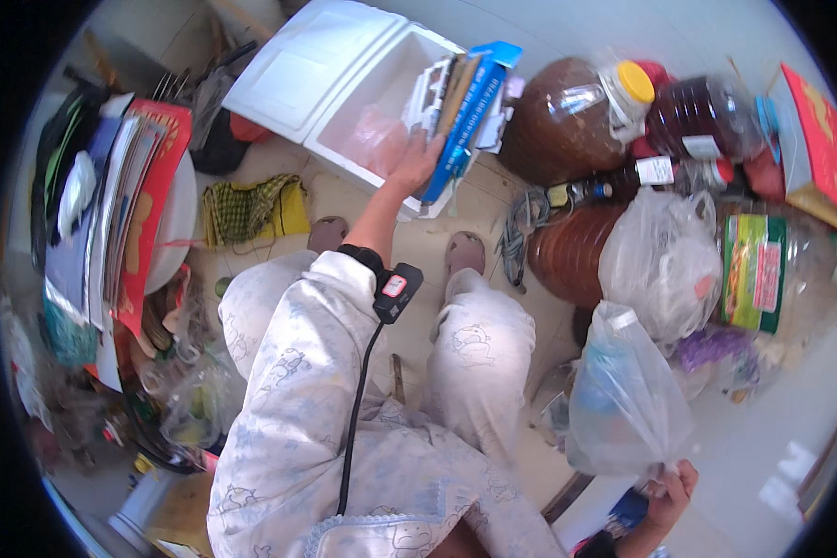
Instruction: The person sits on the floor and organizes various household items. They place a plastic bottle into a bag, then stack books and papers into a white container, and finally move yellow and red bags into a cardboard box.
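Note:
My left hand (416, 162) reaches over a white foam box (345, 153), its fingers against a stack of flattened cardboard and a blue printed carton (469, 122) at the box's right side. Whether the fingers grip anything is hidden. A crumpled pink plastic bag (378, 136) lies inside the box, beside my hand. The white foam lid (314, 59) is tilted back on the left. At lower right, my right hand (669, 492) pinches the gathered end of a translucent plastic bag (628, 411). Something blue shows through that bag.
Large jars of brown contents (565, 118), a dark bottle (704, 115) and a white plastic bag (659, 265) crowd the right. Folders and a red card (157, 188) stand at left. A yellow checked cloth (254, 209) and a grey cord bundle (519, 230) lie on the floor.

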